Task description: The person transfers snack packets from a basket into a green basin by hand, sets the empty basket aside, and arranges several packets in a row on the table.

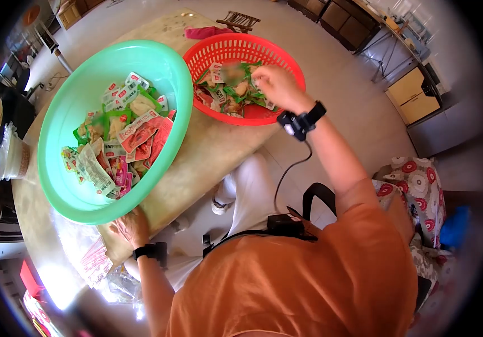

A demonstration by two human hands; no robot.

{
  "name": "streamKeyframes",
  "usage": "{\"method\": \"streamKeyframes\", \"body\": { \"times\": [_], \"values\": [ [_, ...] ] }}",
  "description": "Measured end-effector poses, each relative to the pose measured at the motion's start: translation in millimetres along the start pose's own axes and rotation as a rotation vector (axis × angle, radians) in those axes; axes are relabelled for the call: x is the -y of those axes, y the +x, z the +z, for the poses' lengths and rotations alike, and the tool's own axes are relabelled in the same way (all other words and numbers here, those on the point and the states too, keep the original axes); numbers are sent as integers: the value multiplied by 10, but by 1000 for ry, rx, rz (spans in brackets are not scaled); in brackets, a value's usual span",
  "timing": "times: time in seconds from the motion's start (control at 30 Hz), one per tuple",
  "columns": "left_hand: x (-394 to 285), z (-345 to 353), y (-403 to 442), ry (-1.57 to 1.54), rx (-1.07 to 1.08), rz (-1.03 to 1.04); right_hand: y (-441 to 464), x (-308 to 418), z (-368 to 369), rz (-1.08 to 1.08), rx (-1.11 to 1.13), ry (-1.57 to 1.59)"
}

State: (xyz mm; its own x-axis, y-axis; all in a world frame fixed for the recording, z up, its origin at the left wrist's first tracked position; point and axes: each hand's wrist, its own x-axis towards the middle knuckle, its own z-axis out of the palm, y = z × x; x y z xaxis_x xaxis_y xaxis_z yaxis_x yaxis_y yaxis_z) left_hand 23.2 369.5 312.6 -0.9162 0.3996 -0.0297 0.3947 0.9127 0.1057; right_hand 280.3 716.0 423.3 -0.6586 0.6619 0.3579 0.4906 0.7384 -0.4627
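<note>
My right hand (279, 87) is over the red plastic basket (292, 67), its fingers curled together among the packets. Whatever they hold, if anything, cannot be made out. Inside the basket lie several small sealed snack packets (240, 90), green, white and red. My left hand (133, 227) rests at the table's near edge, just below the rim of a large mint-green basin (185, 84). Its fingers look stretched out, partly hidden by the rim. A pile of similar packets (140, 132), some red, some green, some pink, fills the middle of the basin.
Both containers stand on a round pale table (196, 168). A pink cloth (205, 32) lies behind the basket. Clear plastic bags (120, 283) are at the near left edge. A small folding stool (240, 21) stands beyond, and patterned fabric (415, 180) is at my right.
</note>
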Motion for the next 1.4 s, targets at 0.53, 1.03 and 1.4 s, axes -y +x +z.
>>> {"method": "streamKeyframes", "body": {
  "times": [0.53,1.03,1.4],
  "values": [
    [17,61,43,16,22,50,687,-661,640,90,533,-435],
    [198,151,74,-200,-151,53,1026,93,-25,311,538,718],
    [222,84,77,-279,-138,19,1465,2187,713,-102,646,1280]
  ]
}}
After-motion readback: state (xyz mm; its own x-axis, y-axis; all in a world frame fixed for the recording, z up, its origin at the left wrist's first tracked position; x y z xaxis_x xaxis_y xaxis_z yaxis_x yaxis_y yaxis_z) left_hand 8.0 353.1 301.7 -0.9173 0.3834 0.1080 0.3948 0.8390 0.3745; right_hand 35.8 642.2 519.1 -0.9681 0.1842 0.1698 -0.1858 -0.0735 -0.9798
